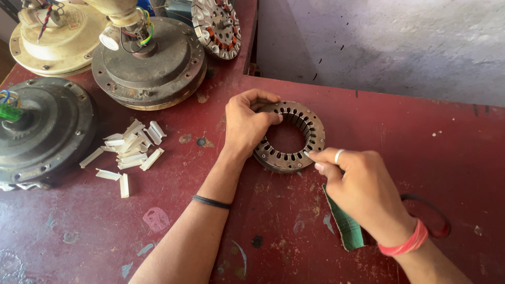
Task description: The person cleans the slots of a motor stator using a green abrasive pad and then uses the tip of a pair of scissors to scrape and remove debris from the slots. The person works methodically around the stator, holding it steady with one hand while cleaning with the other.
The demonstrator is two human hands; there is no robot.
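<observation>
- Your left hand has its fingers curled closed over the far-left rim of the slotted metal stator ring, gripping it and tilting it slightly up off the dark red table.
- Your right hand pinches thumb and forefinger together at the ring's near-right edge; whether they hold a small piece there, you cannot tell from this view.
- Keep the left grip firm so that the ring does not rock while the right fingertips work at one slot, and keep the slot facing you.
- A folded green cloth lies under your right wrist, touching it.
- The white insulation strips lie scattered to your left, well apart from the ring.
- The fan motor housings crowd the far-left corner, and the table's far edge runs just beyond the ring, so the free room lies to your right.
</observation>
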